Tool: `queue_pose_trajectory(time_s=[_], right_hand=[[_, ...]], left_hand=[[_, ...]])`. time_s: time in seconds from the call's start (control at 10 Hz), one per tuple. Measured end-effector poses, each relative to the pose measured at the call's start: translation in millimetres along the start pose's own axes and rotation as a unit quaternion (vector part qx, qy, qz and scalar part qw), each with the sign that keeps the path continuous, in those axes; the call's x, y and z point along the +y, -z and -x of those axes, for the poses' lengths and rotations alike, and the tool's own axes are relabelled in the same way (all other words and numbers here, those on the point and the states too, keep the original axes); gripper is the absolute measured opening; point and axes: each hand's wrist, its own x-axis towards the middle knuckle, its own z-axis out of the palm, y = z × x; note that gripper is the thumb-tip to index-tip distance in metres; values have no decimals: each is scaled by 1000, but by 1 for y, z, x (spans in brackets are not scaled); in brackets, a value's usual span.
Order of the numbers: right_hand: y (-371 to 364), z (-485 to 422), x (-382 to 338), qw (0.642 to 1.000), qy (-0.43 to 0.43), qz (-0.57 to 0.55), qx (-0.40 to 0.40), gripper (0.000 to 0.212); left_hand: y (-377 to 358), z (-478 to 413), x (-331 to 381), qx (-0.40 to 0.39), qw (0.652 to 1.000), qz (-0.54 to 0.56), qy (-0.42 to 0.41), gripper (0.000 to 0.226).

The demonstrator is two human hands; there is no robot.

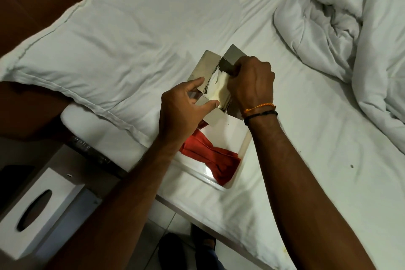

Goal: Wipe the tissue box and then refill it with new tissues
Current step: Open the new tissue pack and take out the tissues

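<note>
A grey cardboard tissue pack lies on the bed with its flaps folded outward. A stack of white tissues shows inside it. My left hand pinches the near flap between thumb and fingers. My right hand curls over the pack's right side, fingers closed on the far right flap and on the edge of the tissues. A red cloth lies in a glossy white tray just in front of the pack. A white tissue box with an oval slot stands at lower left.
A large white pillow lies left of the pack, touching it. A crumpled white duvet fills the right side of the bed. The mattress edge runs diagonally below the tray, with tiled floor and my feet beneath.
</note>
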Motion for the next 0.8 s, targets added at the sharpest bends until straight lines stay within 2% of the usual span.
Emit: queue_pose_trajectory(time_s=[0.1,0.3,0.4,0.6,0.7,0.8], right_hand=[[3,3,-3,999,-15,18,-32,14],[2,7,-11,992,-35,70,-96,23],[4,11,-14,992,-48,54,-100,24],[6,19,-26,975,-130,-99,-151,47],[7,25,-27,974,-145,-133,-112,42],[13,29,-27,984,-136,-80,-87,35]], left_hand=[[4,4,10,-7,1000,5,16,65],[-7,13,9,-16,1000,5,7,64],[-8,14,7,-21,1000,8,9,64],[-7,16,9,-33,999,31,29,64],[-6,15,10,-32,999,29,30,66],[-5,15,12,-36,999,25,28,68]])
